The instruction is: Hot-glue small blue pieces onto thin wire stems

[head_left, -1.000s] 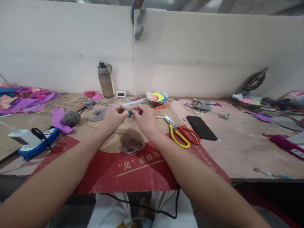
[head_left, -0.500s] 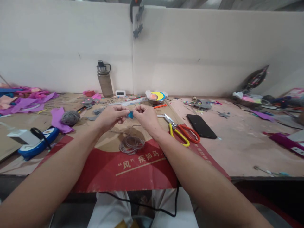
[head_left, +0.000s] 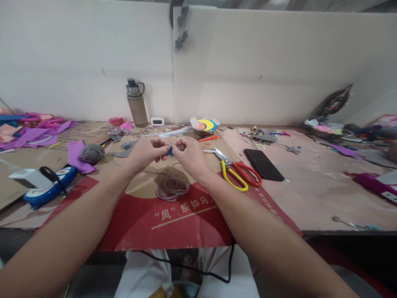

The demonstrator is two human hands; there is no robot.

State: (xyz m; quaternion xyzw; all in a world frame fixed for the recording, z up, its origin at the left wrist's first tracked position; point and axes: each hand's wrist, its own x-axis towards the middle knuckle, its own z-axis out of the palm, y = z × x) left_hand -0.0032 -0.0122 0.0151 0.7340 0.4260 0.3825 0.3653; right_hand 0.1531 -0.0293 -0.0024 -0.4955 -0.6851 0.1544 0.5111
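My left hand [head_left: 149,151] and my right hand [head_left: 189,154] meet above the work surface, both closed in a pinch. Between their fingertips is a small blue piece [head_left: 170,151], mostly covered by the fingers; its exact kind is not clear. A loose coil of thin grey cord [head_left: 172,189] lies just below the hands, with a strand running up toward them. Right of my right hand rest scissors [head_left: 231,167] with one yellow and one red handle, blades partly apart.
A red printed sheet [head_left: 133,225] covers the table's front. Around it are a black phone [head_left: 263,164], a grey yarn ball [head_left: 92,153], a blue power strip [head_left: 51,188], a water bottle [head_left: 137,105], a small bowl [head_left: 204,133] and purple felt scraps [head_left: 76,155].
The fingers have shifted slightly around the blue piece, which now shows less. Both hands stay in nearly the same place.
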